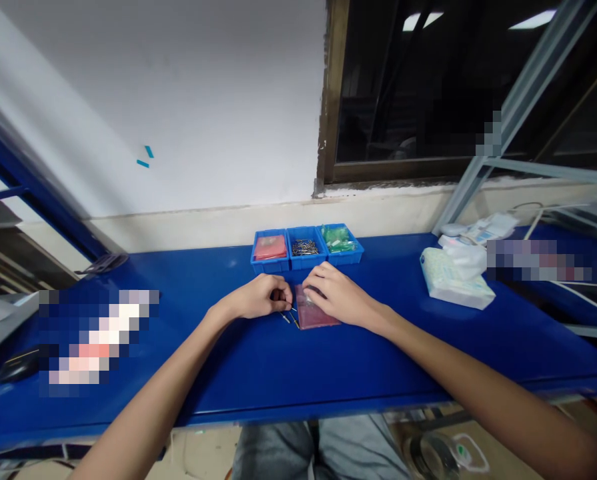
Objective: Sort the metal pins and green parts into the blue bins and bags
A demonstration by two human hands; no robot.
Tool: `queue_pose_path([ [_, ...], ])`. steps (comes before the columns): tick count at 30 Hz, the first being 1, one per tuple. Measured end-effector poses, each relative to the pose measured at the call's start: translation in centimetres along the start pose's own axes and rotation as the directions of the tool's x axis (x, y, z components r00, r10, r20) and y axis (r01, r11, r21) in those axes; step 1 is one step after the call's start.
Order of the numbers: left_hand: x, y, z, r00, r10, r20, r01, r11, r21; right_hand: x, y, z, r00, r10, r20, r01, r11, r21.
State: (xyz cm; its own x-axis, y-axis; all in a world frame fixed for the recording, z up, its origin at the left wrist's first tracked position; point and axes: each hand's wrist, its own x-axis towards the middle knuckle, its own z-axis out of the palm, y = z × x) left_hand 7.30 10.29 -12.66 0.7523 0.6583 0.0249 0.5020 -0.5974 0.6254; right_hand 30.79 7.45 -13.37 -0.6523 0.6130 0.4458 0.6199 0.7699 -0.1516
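My left hand [262,297] rests on the blue table [328,360], its fingers curled and pinched together over a few small metal pins [289,318]; what is in the pinch is too small to make out. My right hand [335,292] lies with bent fingers on the top edge of a small pink plastic bag [318,317] that lies flat on the table. The two hands almost touch.
Three small blue bins stand just behind the hands: one with pink bags [270,249], one with metal pins [305,248], one with green parts [339,241]. A pack of tissues [453,279] lies at the right. A black mouse [19,365] sits far left.
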Motion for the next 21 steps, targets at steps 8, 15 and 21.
queue_pose_path([
  [8, 0.1, -0.4, 0.0, 0.997, -0.033, -0.073, 0.031, 0.999, -0.029, 0.0, -0.7, 1.2, 1.000, -0.020, -0.004, 0.020, 0.999, 0.039],
  [15, 0.1, -0.1, -0.3, 0.942, 0.086, -0.324, -0.090, 0.996, 0.004, 0.0, -0.6, 1.1, 0.999, 0.043, -0.033, -0.041, 0.997, 0.069],
  [21, 0.2, 1.0, 0.7, 0.869, 0.203, -0.451, -0.170, 0.979, 0.113, 0.2, -0.5, 0.7, 0.993, 0.094, -0.076, -0.087, 0.992, 0.092],
])
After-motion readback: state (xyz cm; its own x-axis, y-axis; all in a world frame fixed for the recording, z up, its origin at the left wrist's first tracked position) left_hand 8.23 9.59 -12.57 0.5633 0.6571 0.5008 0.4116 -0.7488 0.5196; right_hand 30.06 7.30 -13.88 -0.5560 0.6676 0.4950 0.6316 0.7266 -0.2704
